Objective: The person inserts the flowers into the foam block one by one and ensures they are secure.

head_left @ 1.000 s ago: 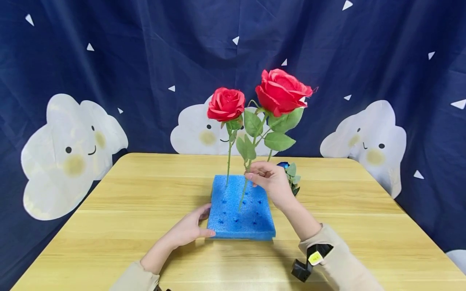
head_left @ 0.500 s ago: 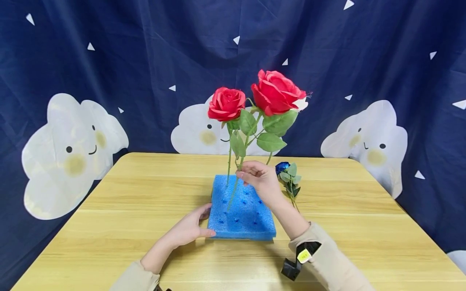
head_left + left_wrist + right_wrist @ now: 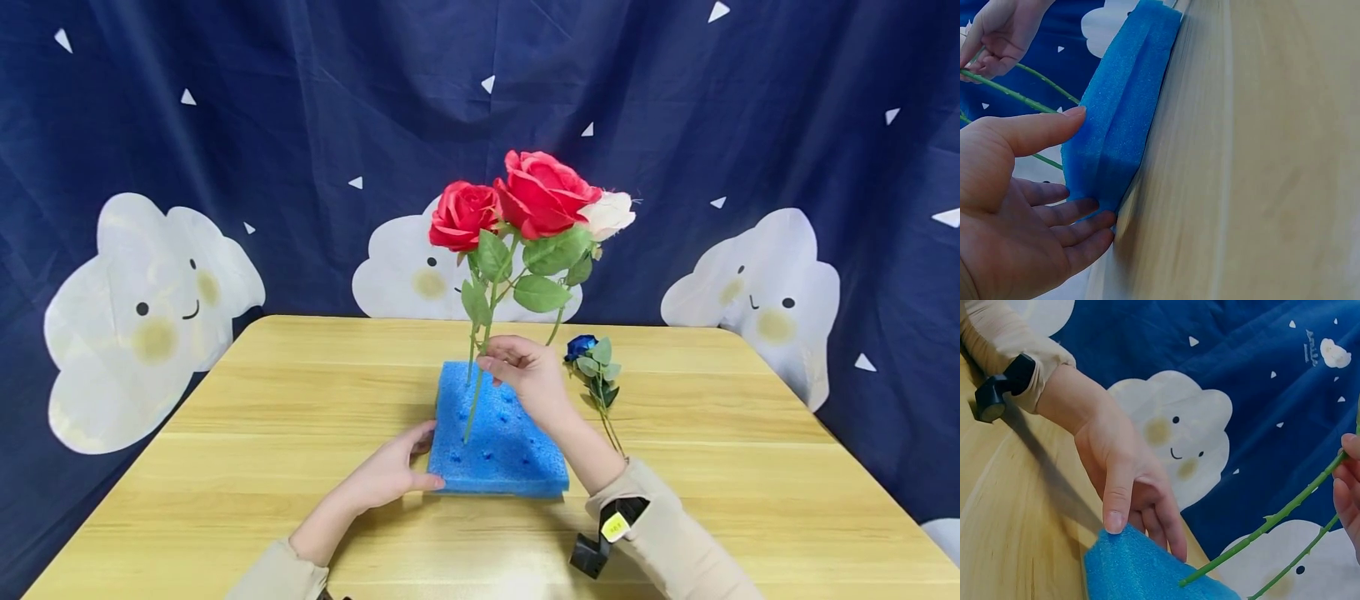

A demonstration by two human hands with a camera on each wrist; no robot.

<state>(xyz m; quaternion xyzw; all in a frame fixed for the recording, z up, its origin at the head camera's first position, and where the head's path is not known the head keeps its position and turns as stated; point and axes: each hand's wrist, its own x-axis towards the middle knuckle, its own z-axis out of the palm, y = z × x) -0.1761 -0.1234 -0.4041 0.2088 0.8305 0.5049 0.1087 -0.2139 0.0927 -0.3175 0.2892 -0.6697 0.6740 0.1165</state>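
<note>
My right hand pinches the green stem of a large red rose between thumb and fingers. The stem's lower end meets the top of a blue foam block dotted with small holes. My left hand rests at the block's near left corner, its thumb on the front edge and its fairly straight fingers along the left side, as the left wrist view shows too. A smaller red rose stands upright toward the block's back left. Behind the large bloom shows a white rose, its stem's foot hidden by my right hand.
A blue rose with dark and pale leaves lies on the wooden table right of the foam. Beyond the table's far edge hangs a dark blue curtain printed with clouds.
My right hand has moved left with the large red rose, and its stem end shifted left over the foam. More of the white and blue roses shows. The left hand has stayed put.
</note>
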